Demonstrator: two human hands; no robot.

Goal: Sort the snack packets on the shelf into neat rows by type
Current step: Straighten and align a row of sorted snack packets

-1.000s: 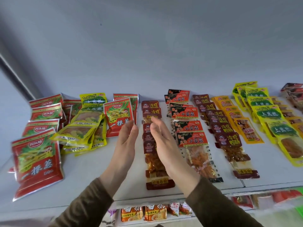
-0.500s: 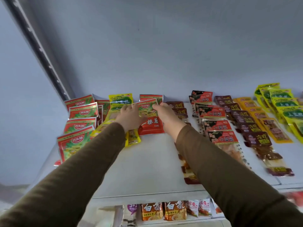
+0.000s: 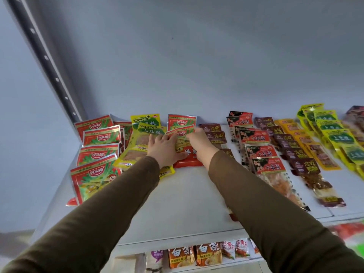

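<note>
A red snack packet (image 3: 190,161) lies on the white shelf (image 3: 187,203) just left of the middle, and both my hands are on it. My left hand (image 3: 163,149) lies flat with spread fingers over its left part and over the neighbouring yellow packets (image 3: 145,123). My right hand (image 3: 199,143) pinches the packet's upper right edge, thumb on top. A second red packet of the same kind (image 3: 182,121) stands behind it. More of these red packets (image 3: 98,154) form a row at the far left.
To the right run rows of dark maroon packets (image 3: 211,128), red-and-black packets (image 3: 262,152), maroon packets (image 3: 303,166), orange packets (image 3: 315,152) and yellow-green packets (image 3: 338,137). A perforated upright (image 3: 45,56) bounds the shelf at left. A lower shelf holds more packets (image 3: 197,253).
My hands went from hovering over the shelf front to reaching far back onto the red packet. In the last half second they stayed on it and the view came closer.
</note>
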